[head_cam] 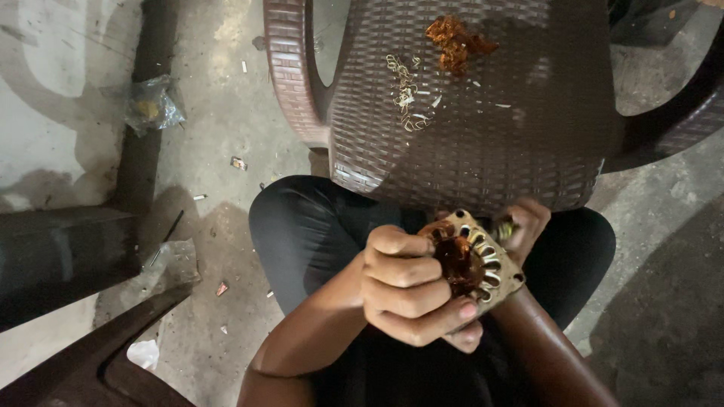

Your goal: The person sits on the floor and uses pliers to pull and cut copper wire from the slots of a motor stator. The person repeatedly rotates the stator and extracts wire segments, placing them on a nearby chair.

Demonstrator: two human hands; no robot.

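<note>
1. The motor stator (477, 260), a squarish metal core with slots around a round opening and dark copper winding inside, sits low in the middle of the view, above the person's lap and just in front of the brown woven plastic chair (467, 151).
2. The left hand (411, 290) is curled into a tight fist around the stator's near side, fingers wrapped over its edge and the thumb pressed beneath it.
3. The right hand (524, 226) lies on the stator's far side, touching its upper right corner; its fingers are bent in close there (a small pale bit shows at the fingertips, too blurred to name), so the stator rests between the two hands.
4. On the chair seat, well apart from the hands, lie a tangle of copper wire (456, 41) and a scatter of pale wire clippings (406, 94).
5. The concrete floor (226, 120) at left carries a crumpled clear plastic bag (154, 105) and small bits of litter.
</note>
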